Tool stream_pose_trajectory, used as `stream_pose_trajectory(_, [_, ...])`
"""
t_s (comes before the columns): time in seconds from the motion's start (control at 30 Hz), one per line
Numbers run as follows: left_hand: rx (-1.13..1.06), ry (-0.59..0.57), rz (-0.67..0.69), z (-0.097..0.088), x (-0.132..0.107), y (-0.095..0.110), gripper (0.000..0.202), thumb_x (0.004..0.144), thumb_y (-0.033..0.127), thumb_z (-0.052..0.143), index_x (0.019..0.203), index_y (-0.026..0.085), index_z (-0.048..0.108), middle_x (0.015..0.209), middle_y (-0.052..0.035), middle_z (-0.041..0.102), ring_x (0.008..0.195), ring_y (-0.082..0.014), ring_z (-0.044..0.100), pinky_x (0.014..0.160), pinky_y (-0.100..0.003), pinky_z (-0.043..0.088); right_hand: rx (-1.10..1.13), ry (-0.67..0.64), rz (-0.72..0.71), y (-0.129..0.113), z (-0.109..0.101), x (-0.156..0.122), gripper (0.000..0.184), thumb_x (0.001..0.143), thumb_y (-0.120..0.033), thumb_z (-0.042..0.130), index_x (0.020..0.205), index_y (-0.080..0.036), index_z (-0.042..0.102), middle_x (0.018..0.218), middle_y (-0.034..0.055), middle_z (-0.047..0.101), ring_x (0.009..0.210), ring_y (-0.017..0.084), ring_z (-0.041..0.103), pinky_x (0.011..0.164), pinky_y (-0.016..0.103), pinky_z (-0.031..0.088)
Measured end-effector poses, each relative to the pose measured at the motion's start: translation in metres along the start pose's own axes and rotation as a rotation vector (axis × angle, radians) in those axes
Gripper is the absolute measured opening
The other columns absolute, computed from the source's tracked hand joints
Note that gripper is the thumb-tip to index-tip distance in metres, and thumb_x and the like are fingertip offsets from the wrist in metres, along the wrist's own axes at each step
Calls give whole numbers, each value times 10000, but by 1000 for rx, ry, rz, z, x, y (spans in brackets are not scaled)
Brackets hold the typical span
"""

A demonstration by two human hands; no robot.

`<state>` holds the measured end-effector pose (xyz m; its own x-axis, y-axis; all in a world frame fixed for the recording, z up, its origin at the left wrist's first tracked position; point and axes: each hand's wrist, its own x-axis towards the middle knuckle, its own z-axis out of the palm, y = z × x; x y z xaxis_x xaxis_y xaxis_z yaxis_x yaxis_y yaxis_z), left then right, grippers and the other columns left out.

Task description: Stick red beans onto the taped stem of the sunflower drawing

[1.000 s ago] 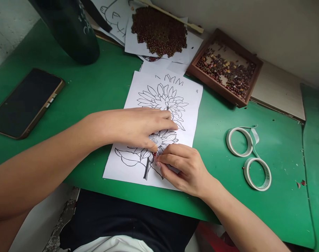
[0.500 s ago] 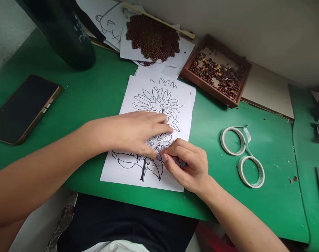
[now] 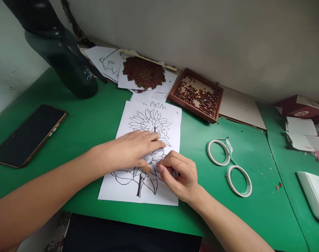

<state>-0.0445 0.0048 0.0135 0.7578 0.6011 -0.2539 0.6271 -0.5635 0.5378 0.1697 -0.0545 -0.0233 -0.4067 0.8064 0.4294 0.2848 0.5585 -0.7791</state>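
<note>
A white sheet with a black line drawing of two flowers (image 3: 148,122) lies on the green table (image 3: 91,119). My left hand (image 3: 134,148) rests on the sheet, fingers flat, its thumb beside the dotted centre of the lower flower (image 3: 148,158). My right hand (image 3: 179,175) is curled in a pinch at the right of that flower centre, fingertips touching the paper. What the pinch holds is too small to make out.
A wooden tray of mixed beans (image 3: 196,93) and a sheet covered in dark red beans (image 3: 144,72) lie at the back. Two tape rolls (image 3: 229,166) sit right of the drawing. A phone (image 3: 26,134) lies left, a dark bottle (image 3: 61,57) behind it. Boxes and paper (image 3: 303,126) lie far right.
The view has tilted up, showing more of the wall and the right end of the table. Both hands stay at the lower flower's centre, with the right pinch shifted slightly.
</note>
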Motion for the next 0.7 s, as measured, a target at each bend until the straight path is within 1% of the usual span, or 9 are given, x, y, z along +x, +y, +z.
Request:
stream_pose_trajectory(0.1, [14,8,-12,0,0,2,656,867,404,813,1439,323,501,1251,-28,578,1063,-246,570,866,-346,385,-38,19,-10,1,-2,2,149,930,-73,613,882,-202,670,691,-8,579,573,113,474,513,268,393])
stream_pose_trajectory(0.2, [24,-3,-28,-1,0,4,737,848,404,836,1487,330,475,1259,-34,576,1093,-262,549,906,-354,377,-171,82,-67,3,-22,11,134,934,-100,626,918,-212,699,743,14,640,583,126,532,524,280,431])
stream_pose_trajectory(0.3, [-5,-12,-13,-2,-1,4,780,847,412,839,1521,326,457,1253,-42,578,1128,-268,533,946,-352,368,-426,342,-90,11,-69,37,114,930,-167,668,851,-234,715,774,26,695,642,156,603,598,303,474])
stream_pose_trajectory(0.33, [-18,-14,-5,-2,-1,3,785,845,416,840,1525,323,458,1260,-46,575,1138,-269,529,954,-350,367,-505,438,-58,17,-88,50,112,922,-206,685,819,-235,719,742,23,685,654,166,609,620,308,477])
stream_pose_trajectory(0.37, [-26,-16,1,-2,-1,2,793,840,417,844,1527,317,461,1273,-51,571,1149,-271,525,961,-349,366,-584,471,13,24,-107,64,122,913,-250,698,797,-231,728,713,22,672,651,171,605,629,310,473])
stream_pose_trajectory(0.47, [-31,-15,11,-1,-2,0,809,822,410,854,1527,303,473,1310,-64,554,1172,-279,514,980,-353,362,-736,282,316,53,-154,110,171,875,-325,678,863,-199,793,745,47,733,687,196,656,643,302,476])
stream_pose_trajectory(0.53, [-51,-11,14,-1,-2,-3,809,824,430,842,1533,311,471,1335,-66,545,1179,-286,508,984,-357,367,-865,88,516,72,-171,134,234,845,-299,661,953,-176,828,836,70,780,792,228,700,689,303,475])
stream_pose_trajectory(0.57, [-66,-16,18,0,-2,-4,809,824,448,834,1536,317,471,1348,-66,543,1181,-290,506,983,-359,372,-924,-27,602,80,-174,143,256,841,-291,659,985,-174,836,856,71,788,819,232,705,698,298,470])
stream_pose_trajectory(0.7, [-89,-31,57,-2,-3,-9,818,795,518,820,1522,328,497,1382,-72,542,1198,-315,504,992,-380,391,-994,-159,665,98,-168,156,217,804,-252,713,959,-207,856,915,63,808,845,228,716,680,270,458])
